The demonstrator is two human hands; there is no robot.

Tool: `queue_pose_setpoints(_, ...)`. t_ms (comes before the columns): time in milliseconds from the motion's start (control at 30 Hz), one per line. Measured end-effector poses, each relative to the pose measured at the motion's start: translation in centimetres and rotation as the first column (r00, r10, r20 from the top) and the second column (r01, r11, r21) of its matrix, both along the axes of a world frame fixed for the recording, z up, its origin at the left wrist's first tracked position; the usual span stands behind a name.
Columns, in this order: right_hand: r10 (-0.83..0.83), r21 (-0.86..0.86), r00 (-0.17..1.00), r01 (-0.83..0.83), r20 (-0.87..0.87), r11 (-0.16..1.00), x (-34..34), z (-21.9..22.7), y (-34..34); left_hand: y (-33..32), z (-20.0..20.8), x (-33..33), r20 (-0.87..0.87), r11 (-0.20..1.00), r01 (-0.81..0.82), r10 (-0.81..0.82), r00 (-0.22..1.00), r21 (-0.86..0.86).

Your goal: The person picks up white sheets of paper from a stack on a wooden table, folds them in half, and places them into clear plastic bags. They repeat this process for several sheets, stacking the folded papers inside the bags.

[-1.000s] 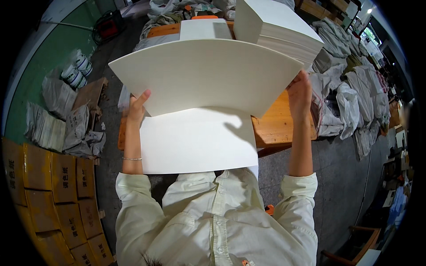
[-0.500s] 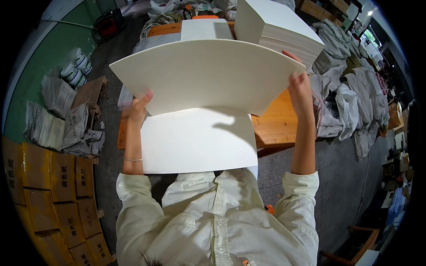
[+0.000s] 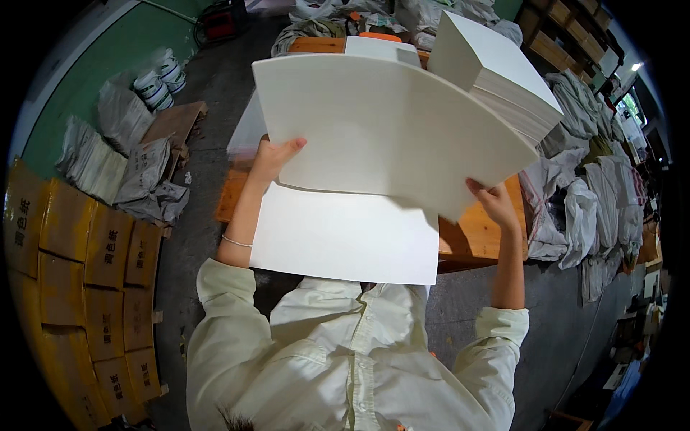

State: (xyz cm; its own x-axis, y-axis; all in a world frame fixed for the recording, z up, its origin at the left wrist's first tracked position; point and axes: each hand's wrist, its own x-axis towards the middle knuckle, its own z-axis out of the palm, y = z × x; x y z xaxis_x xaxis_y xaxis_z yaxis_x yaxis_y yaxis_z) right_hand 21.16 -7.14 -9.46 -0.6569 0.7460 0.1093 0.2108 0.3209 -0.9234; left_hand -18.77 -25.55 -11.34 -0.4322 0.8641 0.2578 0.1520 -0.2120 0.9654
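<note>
A large, thick white sheet of paper (image 3: pixel 374 122), or a thin stack of such sheets, is held up in front of me, tilted and lower on its right side. My left hand (image 3: pixel 277 158) grips its left edge, thumb on the near face and fingers hidden behind. Lower on the right edge, my right hand (image 3: pixel 496 202) pinches it in the same way. Beneath it another white sheet (image 3: pixel 345 241) lies flat, its near edge close to my shirt. Whether more sheets lie under that one, I cannot tell.
A wooden table (image 3: pixel 471 230) carries the paper. Behind stands a tall paper stack (image 3: pixel 503 86), beside a lower white pile (image 3: pixel 381 49). Taped cartons (image 3: pixel 65 223) rise at left, near wrapped bundles (image 3: pixel 154 179) and tubs (image 3: pixel 154 90). Crumpled grey sacks (image 3: pixel 575 223) lie at right.
The held sheet has tipped from nearly level to lower on the right. My right hand has come down, and my left hand has risen slightly. The whole view has shifted.
</note>
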Motion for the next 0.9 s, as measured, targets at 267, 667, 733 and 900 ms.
queue_pose_setpoints(267, -0.235, -0.505, 0.969, 0.164, -0.081, 0.848, 5.8, -0.1, -6.6, -1.4, -0.4, -10.0, -0.38, 0.946, -0.108, -0.018, 0.925, -0.307)
queue_pose_setpoints(667, -0.555, -0.751, 0.832, 0.375, 0.013, 0.543, 10.1, -6.1, -16.9, -3.6, -4.5, -14.7, -0.412, 0.612, -0.403, 0.135, 0.901, -0.681)
queue_pose_setpoints(733, -0.537, -0.764, 0.844, 0.343, -0.005, 0.547, 10.2, -6.1, -17.2, -2.8, -4.3, -14.7, -0.495, 0.551, -0.487, 0.149, 0.856, -0.677)
queue_pose_setpoints(900, -0.542, -0.786, 0.833, 0.259, -0.112, 0.561, 10.3, -7.1, -17.8, -1.6, -3.3, -13.2, -0.504, 0.458, -0.528, 0.185, 0.844, -0.715)
